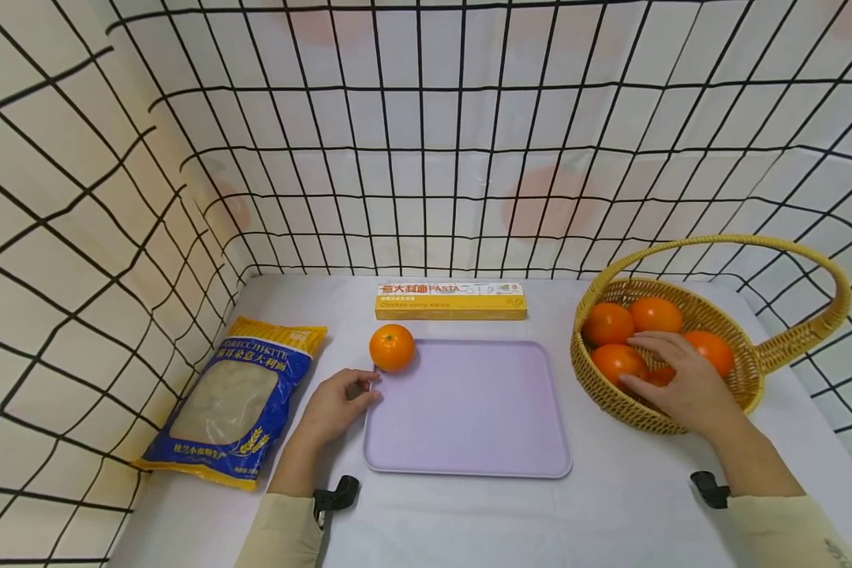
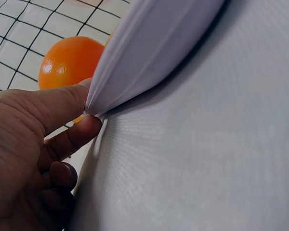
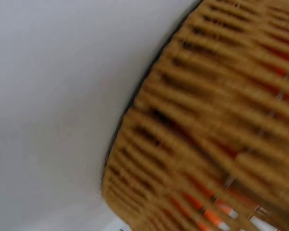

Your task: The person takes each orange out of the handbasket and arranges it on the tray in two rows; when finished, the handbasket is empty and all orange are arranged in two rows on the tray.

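Note:
In the head view, my left hand (image 1: 337, 406) is at the left edge of a flat lilac tray (image 1: 468, 410). The left wrist view has its thumb and forefinger pinching the tray rim (image 2: 127, 57). Just beyond those fingers, an orange (image 1: 392, 348) sits at the tray's back left corner. My right hand (image 1: 696, 386) reaches into a wicker basket (image 1: 628, 410) holding several oranges. Its thumb and fingers are spread beside the front left orange (image 1: 618, 363), not curled round it. Only the basket's woven side (image 3: 207, 110) and white tablecloth appear in the right wrist view.
A blue and yellow bag of orecchiette pasta (image 1: 223, 402) lies left of the tray. Behind the tray lies a yellow and white pasta box (image 1: 450, 302). The basket's tall handle (image 1: 724, 241) arches above it. Black wire grid (image 1: 454, 150) walls the table's back and sides.

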Demonstrator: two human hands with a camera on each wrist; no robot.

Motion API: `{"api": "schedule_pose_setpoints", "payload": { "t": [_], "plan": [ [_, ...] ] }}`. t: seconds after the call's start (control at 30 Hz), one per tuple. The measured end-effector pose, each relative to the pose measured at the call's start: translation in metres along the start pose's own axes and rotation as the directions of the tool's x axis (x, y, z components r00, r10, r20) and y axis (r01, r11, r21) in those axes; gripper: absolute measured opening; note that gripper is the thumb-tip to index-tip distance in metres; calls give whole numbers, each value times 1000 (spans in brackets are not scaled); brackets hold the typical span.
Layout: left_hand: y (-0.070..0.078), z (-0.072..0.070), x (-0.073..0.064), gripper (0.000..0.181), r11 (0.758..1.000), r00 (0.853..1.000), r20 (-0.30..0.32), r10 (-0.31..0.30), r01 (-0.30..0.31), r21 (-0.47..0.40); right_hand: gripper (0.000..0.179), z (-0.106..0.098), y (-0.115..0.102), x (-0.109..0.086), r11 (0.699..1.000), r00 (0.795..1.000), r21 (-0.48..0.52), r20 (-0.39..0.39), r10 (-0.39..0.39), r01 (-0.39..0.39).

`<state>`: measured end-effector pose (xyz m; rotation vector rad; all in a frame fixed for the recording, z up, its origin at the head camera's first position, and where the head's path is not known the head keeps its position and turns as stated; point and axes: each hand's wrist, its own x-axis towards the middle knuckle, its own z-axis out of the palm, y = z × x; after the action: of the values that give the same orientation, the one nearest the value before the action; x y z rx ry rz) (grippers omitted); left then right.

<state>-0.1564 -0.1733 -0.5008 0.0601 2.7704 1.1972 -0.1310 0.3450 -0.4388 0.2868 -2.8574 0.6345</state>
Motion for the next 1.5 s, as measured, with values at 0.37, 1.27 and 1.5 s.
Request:
{"api": "schedule_pose_setpoints", "payload": {
  "t": [0.37, 1.27, 1.5],
  "plan": [
    [0, -1, 0, 28, 1000, 1000, 5, -2, 2, 2, 70, -3, 5, 0, 999, 995, -45, 100, -23, 28],
    [-2, 0, -1, 27, 1000, 1000, 4, -1, 1, -5, 73, 1, 6, 3, 999, 986, -48, 169, 10, -2],
    [-1, 0, 0, 28, 1000, 1000, 7, -4, 4, -11, 75, 1, 7, 4, 999, 984, -53, 179, 22, -13]
  ]
}}
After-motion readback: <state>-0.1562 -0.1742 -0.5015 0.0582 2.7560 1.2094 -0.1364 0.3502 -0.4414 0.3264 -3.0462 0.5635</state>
